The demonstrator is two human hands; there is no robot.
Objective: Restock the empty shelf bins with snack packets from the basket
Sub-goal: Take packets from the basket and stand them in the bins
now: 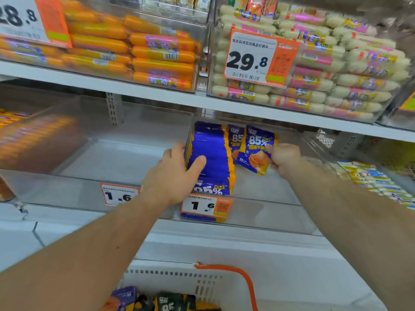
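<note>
You face a white shop shelf (157,90) stacked with clear bins and orange-edged price tags. On the lower level, the clear bin (280,198) at centre holds a row of blue and yellow snack packets (211,158) along its left side. Your left hand (173,176) grips that bin's left wall, thumb pressed against the row inside. At 3 o'clock from the row, your right hand (284,157) pinches a single blue packet (258,149), upright inside the same bin, just beside another standing packet. At 9 o'clock sits an empty clear bin (107,153). Down at 6 o'clock, the white basket (179,279) with its orange handle holds more packets. At 12 o'clock, the upper shelf carries orange sausages (139,48) and pale sausages (325,81).
</note>
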